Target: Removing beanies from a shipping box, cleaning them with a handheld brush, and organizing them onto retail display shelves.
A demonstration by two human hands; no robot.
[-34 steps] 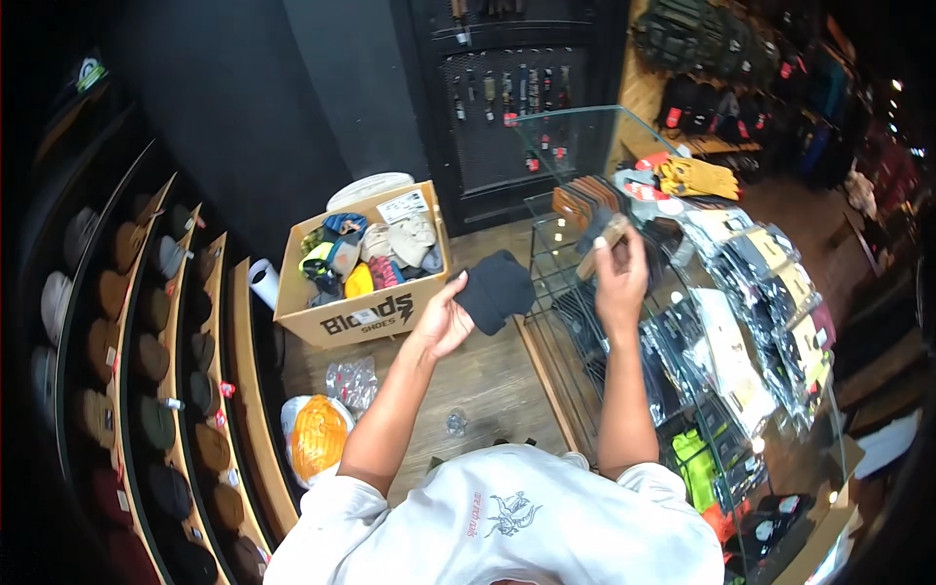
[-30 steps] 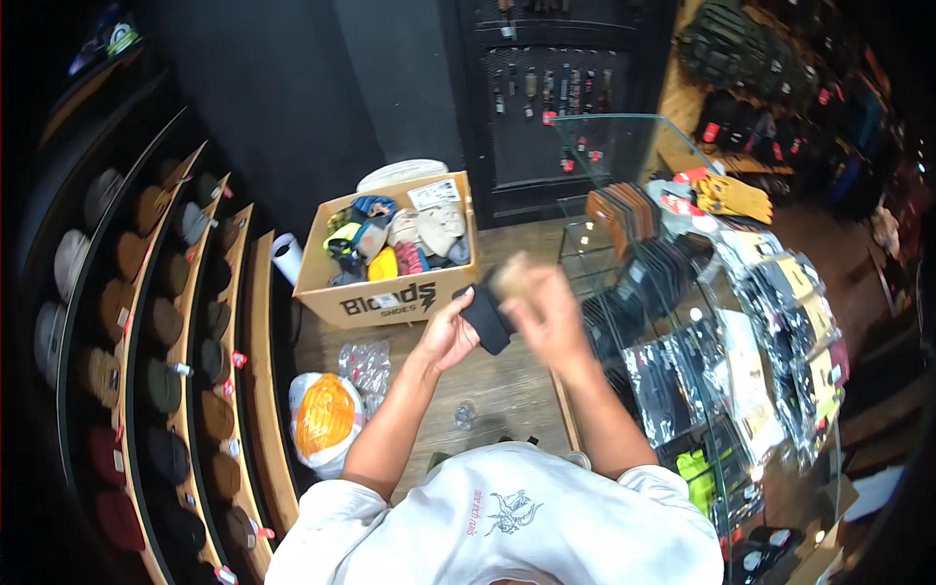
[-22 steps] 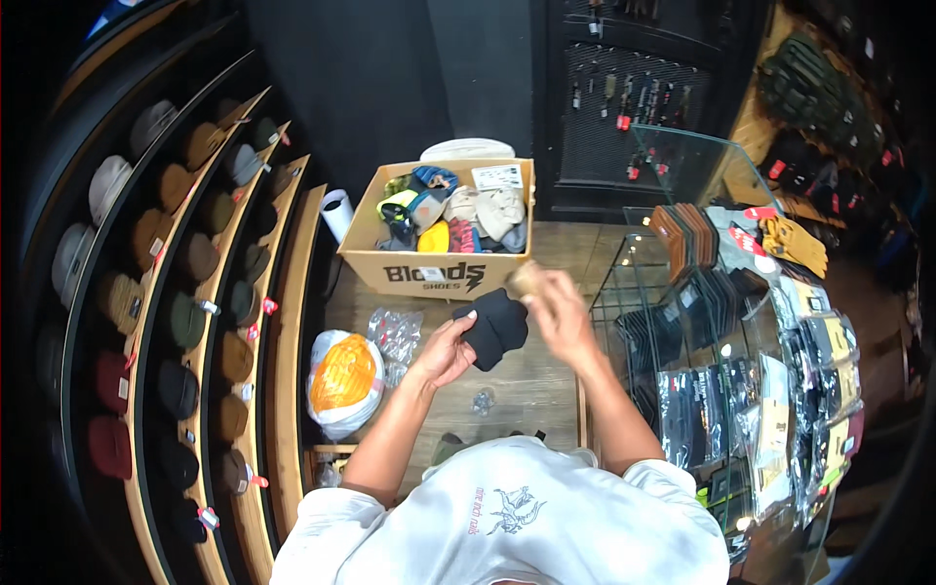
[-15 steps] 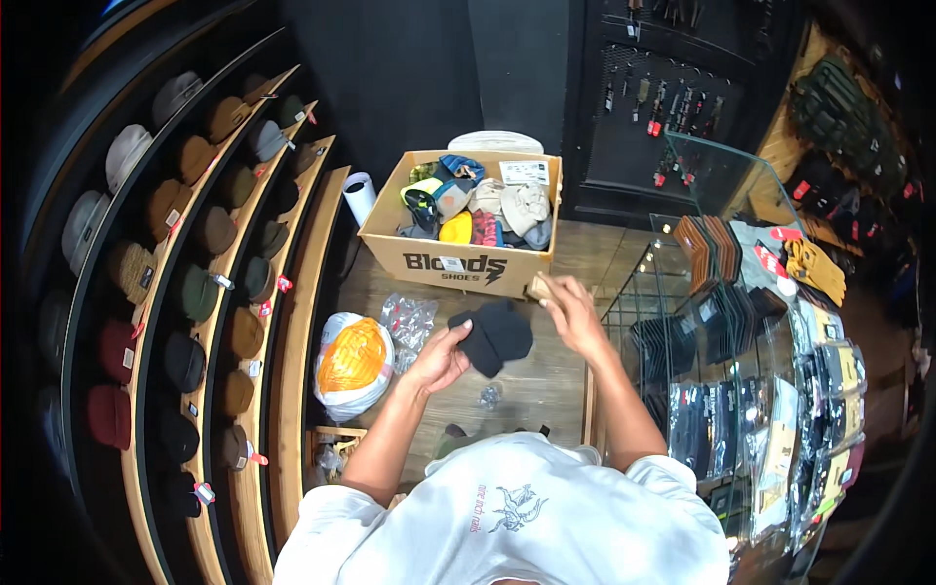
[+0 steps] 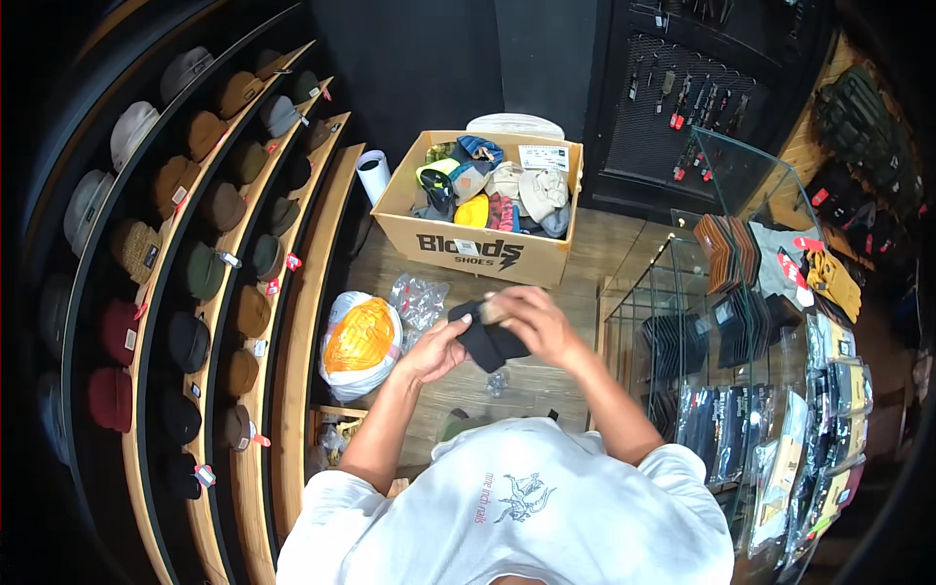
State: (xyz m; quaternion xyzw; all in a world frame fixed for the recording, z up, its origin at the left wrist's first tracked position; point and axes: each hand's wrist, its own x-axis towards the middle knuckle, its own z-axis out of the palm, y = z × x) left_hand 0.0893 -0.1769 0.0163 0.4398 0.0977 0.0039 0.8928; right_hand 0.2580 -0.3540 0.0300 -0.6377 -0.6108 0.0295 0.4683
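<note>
A black cap (image 5: 485, 343) is in front of me, its near side gripped by my left hand (image 5: 439, 351) with the thumb on top. My right hand (image 5: 539, 325) is over the cap's far right part, its fingers closed around a small tan brush-like block (image 5: 489, 312). The block appears to touch the cap's top; its exact kind is hard to make out. Beyond my hands stands an open cardboard box (image 5: 468, 255), filled with several caps and hats (image 5: 502, 185) in mixed colours.
Slanted wooden shelves (image 5: 292, 390) hold rows of hats on the left. On the floor lie a white-and-orange bag (image 5: 359, 343) and clear plastic wrapping (image 5: 419, 300). A glass display case (image 5: 673, 322) with wallets and packaged goods stands at the right. A white paper roll (image 5: 372, 175) leans beside the box.
My right hand has moved left with the tan block, from beside the cap onto it. My left hand still holds the cap. The view has shifted slightly.
</note>
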